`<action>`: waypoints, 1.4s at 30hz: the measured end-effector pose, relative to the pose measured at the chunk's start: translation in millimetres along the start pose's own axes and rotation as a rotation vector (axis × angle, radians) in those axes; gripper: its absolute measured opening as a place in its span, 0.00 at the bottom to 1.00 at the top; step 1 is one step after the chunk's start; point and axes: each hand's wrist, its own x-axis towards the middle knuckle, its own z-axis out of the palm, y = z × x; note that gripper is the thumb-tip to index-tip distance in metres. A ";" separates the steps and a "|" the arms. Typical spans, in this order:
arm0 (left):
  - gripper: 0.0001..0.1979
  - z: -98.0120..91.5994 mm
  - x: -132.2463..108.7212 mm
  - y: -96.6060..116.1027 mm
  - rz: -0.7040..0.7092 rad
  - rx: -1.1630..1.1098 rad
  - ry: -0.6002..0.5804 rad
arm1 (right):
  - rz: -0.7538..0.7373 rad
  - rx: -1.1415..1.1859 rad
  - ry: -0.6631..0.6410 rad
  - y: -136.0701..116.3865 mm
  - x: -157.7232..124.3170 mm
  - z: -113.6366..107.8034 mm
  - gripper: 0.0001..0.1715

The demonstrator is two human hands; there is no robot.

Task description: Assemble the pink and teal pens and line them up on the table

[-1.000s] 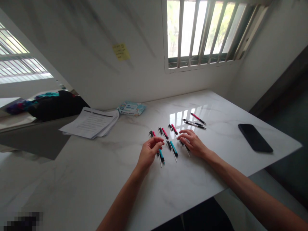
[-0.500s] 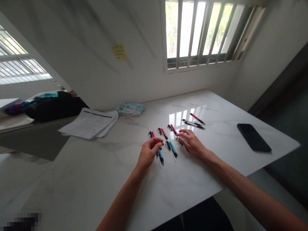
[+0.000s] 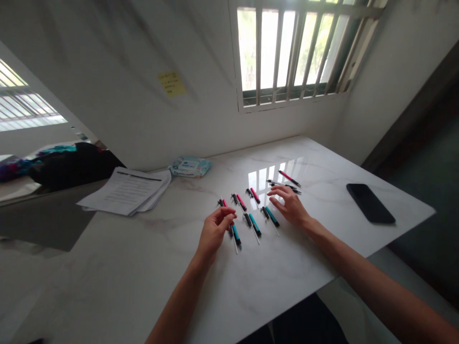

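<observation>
Left hand: fingers curled toward thumb; cannot tell whether gripping | right hand: open; fingers spread | red pen barrels: three; teal pen barrels: three

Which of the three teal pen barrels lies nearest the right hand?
The rightmost teal barrel, just left of the right hand; the middle teal barrel lies farther off, and the leftmost teal barrel is by the left hand.

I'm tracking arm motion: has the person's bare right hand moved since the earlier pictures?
Yes: the bare right hand has moved rightward, nearer the black rectangular phone, uncovering the rightmost teal-and-black pen barrel.
</observation>
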 end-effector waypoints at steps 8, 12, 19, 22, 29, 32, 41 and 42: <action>0.13 -5.6 4.5 -0.5 -0.004 -0.017 0.055 | 0.077 -0.257 0.140 60.8 80.3 -28.9 0.13; 0.12 -9.4 5.7 -2.5 -0.024 0.005 0.089 | 0.098 -0.291 -0.008 82.1 74.7 -18.9 0.20; 0.13 -19.5 6.8 1.0 -0.024 0.011 0.125 | 0.221 -0.351 -0.182 101.5 62.8 -12.2 0.12; 0.13 -23.1 6.9 4.2 -0.028 -0.004 0.151 | 0.360 -0.451 -0.089 113.1 69.4 -20.7 0.12; 0.13 -28.0 8.2 8.6 -0.045 -0.035 0.180 | 0.410 -0.507 -0.119 111.7 66.8 -28.1 0.16; 0.13 -27.1 8.4 8.2 -0.043 -0.026 0.183 | 0.396 -0.467 -0.163 105.4 67.5 -25.1 0.16; 0.14 -27.8 11.2 4.2 -0.050 -0.009 0.144 | 0.559 -0.481 -0.162 122.3 61.0 -50.5 0.18; 0.14 -28.0 11.5 3.6 -0.047 -0.006 0.143 | 0.581 -0.489 -0.136 125.3 60.0 -54.6 0.20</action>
